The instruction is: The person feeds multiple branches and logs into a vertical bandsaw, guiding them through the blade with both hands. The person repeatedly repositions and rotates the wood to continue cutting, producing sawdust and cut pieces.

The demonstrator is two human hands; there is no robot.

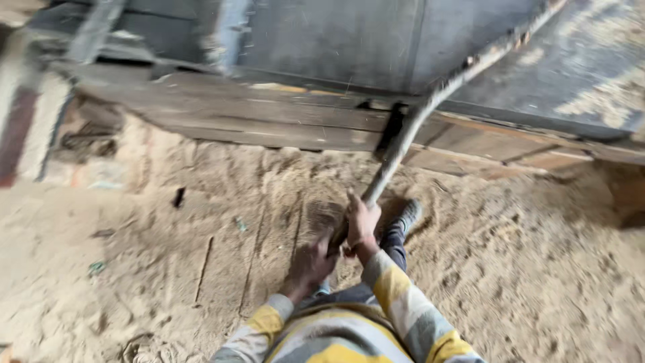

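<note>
A long, rough metal rod (pixel 430 111) runs from my hands up to the right, across a line of wooden planks (pixel 269 117). My right hand (pixel 361 225) is closed around the rod's lower end. Just below it, my left hand (pixel 309 265) also grips the rod, though it is blurred by motion. Both arms wear yellow, grey and white striped sleeves. The rod's near tip is hidden behind my hands. My foot in a dark shoe (pixel 408 214) stands on the sand beside the rod.
Loose sand (pixel 524 269) covers the ground all around me. Behind the planks rises a grey concrete wall (pixel 336 40). A post (pixel 20 128) stands at the far left, with small dark scraps on the sand near it.
</note>
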